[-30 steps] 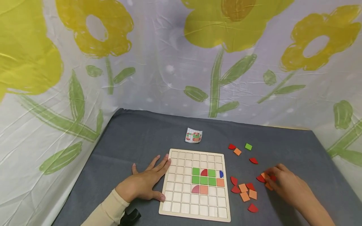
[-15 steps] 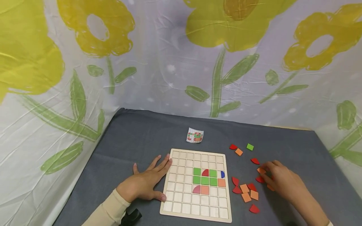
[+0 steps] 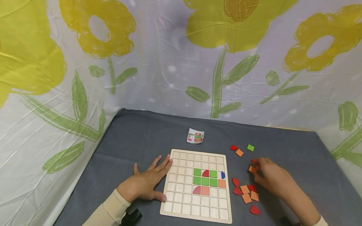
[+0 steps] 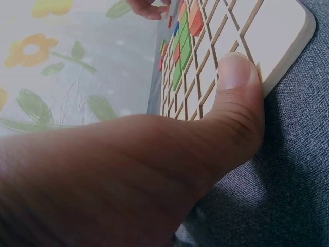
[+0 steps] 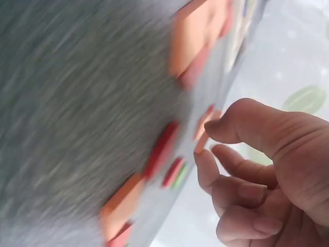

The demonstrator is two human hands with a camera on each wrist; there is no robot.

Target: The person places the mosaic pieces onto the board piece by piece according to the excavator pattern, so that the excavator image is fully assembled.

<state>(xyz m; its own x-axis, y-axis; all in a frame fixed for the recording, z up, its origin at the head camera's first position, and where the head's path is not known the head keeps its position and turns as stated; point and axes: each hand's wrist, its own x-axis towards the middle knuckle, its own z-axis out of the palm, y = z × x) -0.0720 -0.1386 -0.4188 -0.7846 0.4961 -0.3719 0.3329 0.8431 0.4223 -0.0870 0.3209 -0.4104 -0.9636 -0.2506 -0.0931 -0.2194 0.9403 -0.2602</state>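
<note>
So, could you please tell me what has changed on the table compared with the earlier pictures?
The right hand has moved left, toward the wooden grid board, bringing along an orange square tile from the group at the far right, pinched between thumb and fingers. The left hand stays on the board's left edge; the tiles set in the board and the pattern card are as before.

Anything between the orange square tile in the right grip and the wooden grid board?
Nothing visible. From the orange square tile in the grip of the right hand straight to the pale wooden grid board, the head view shows only grey cloth. A loose red wedge piece lies beside that line.
</note>
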